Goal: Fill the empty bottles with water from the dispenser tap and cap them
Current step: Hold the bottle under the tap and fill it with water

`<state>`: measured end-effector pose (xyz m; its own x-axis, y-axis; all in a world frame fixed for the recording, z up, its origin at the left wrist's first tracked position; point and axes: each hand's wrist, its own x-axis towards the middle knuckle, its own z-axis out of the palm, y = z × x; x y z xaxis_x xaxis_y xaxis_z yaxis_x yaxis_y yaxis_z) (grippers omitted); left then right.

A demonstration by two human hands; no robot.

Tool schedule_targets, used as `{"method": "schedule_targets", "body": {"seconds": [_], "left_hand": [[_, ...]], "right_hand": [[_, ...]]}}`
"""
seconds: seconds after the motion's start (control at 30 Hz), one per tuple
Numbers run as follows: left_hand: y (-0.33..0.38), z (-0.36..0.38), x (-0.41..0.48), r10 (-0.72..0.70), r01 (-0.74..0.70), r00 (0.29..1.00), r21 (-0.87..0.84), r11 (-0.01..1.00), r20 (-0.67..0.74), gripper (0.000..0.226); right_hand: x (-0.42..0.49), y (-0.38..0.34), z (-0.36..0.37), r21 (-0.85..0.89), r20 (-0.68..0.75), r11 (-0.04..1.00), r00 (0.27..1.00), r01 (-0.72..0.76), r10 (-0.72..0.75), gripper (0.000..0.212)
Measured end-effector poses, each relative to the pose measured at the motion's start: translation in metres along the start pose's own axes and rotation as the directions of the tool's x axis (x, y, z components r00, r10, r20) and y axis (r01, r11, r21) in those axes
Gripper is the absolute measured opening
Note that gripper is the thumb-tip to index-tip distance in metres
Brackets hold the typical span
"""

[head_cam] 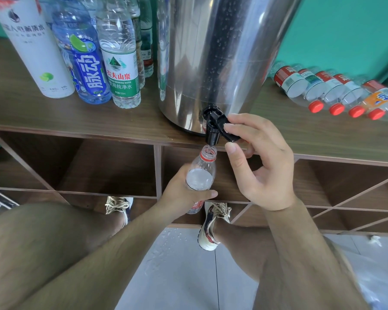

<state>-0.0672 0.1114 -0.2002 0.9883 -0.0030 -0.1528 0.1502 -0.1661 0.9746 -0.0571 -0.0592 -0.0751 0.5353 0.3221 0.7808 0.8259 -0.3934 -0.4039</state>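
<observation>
Holding the bottle (201,176) upright under the tap (212,130), I had my left hand (180,190) wrapped round its body, thumb across the front, with the open neck just below the black spout. My right hand (262,166) pinched the tap's lever (230,133) between thumb and forefinger, the other fingers loosely curled beneath. The water looked to be up at the bottle's shoulder, so I judged this fill nearly finished.

The main risk was overflow. The neck narrows quickly above that level, so a late release of the lever would send water over my left hand and onto the floor (173,245), where drops already lay near my shoes (211,229). More water there could make the tiles slippery.

The second risk was aim. The mouth was small and sat close to the spout, and any tilt or drift of my left hand would put the stream on the rim or down the outside. A wet bottle would also be harder to grip for capping.

I could not see this bottle's cap anywhere, so finding it would come next. Capped bottles lying on their sides (336,95) waited on the shelf (76,117) to the right of the dispenser (222,52), and a careless elbow could roll them off.
</observation>
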Motion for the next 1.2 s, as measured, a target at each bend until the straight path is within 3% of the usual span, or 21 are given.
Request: {"method": "schedule_targets", "body": {"seconds": [1.2], "left_hand": [[-0.0033,-0.0003,0.0018,0.016,-0.016,1.0,-0.022,1.0,-0.002,0.081]], "right_hand": [[0.0015,0.0002,0.0011,-0.011,0.011,0.999,0.999,0.041,-0.041,0.024]]}}
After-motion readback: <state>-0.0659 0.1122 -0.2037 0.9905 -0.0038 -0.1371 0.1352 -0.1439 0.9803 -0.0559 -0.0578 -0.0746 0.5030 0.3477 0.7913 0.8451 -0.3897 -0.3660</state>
